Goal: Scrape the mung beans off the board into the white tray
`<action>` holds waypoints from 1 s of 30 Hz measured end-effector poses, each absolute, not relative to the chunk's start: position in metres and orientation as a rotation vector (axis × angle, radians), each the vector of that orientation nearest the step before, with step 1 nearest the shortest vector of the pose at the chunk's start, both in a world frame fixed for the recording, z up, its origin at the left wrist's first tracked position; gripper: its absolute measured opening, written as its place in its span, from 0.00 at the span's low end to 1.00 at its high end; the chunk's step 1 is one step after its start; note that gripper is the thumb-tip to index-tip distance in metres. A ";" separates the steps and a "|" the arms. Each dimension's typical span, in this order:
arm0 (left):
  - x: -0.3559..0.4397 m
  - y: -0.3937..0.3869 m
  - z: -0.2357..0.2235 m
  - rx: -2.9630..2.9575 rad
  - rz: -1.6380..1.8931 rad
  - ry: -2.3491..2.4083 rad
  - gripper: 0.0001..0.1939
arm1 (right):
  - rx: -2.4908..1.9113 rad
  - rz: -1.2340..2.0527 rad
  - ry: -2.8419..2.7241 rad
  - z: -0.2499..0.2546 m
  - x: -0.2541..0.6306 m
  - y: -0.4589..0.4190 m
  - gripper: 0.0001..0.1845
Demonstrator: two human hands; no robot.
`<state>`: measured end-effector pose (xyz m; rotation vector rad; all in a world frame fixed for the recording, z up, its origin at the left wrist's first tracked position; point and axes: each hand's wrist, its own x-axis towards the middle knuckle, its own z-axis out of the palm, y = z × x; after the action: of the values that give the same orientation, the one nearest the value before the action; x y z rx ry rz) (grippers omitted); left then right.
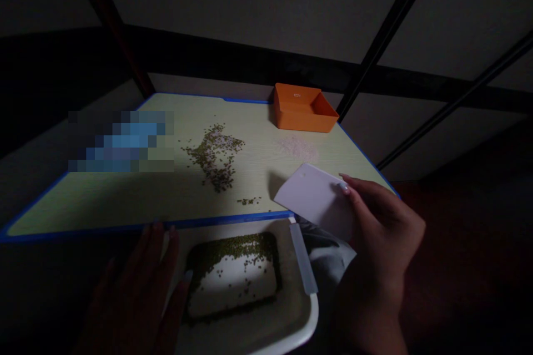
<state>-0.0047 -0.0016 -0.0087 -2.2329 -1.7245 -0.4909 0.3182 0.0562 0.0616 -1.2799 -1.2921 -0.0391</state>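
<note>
My right hand [381, 233] grips a flat white scraper card [314, 197], held tilted just above the near right part of a pale tabletop with a blue rim [125, 199]. My left hand [141, 283] holds the left side of a white tray [291, 321] just below the table's front edge, its thumb on the tray's rim. Green beans [237, 249] lie in the tray, mostly along its far wall. A scattered pile of green beans mixed with pale grains [214, 155] lies mid-table. A few stray beans [249, 200] sit near the front edge.
An orange open box [302, 108] stands at the far right of the table. A faint patch of pale grains [297, 148] lies in front of it. A blurred blue patch [122, 141] covers the table's left side. The surroundings are dark.
</note>
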 end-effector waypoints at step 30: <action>-0.004 -0.003 -0.010 -2.226 -0.489 -1.744 0.35 | -1.302 0.066 -1.427 0.064 0.291 0.058 0.08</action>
<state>-0.0045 -0.0032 -0.0102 -2.2255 -1.7436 -0.4886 0.2906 0.0576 0.0637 -1.3022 -1.4271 0.0664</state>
